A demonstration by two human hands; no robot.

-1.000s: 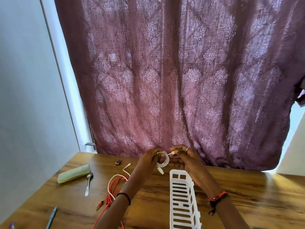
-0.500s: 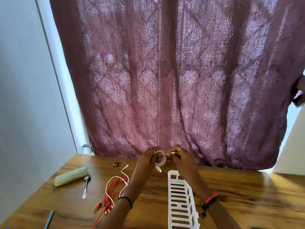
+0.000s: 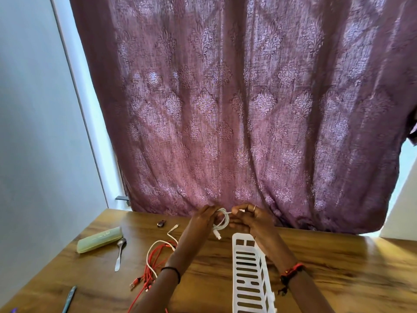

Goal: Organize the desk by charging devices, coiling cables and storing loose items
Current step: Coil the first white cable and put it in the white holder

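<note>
Head | left hand [image 3: 203, 219], right hand [image 3: 252, 219] grip white cable coil [image 3: 222, 221] | basket [image 3: 248, 274] below; red cables [image 3: 155, 263] left

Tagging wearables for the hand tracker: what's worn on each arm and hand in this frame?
Both forearms are bare, no sleeves in view. The left hand has no ring visible; its wrist carries a thin black band. The right hand wears a slim pale ring on one finger; its wrist has a red and black thread bracelet with loose dangling ends.
</note>
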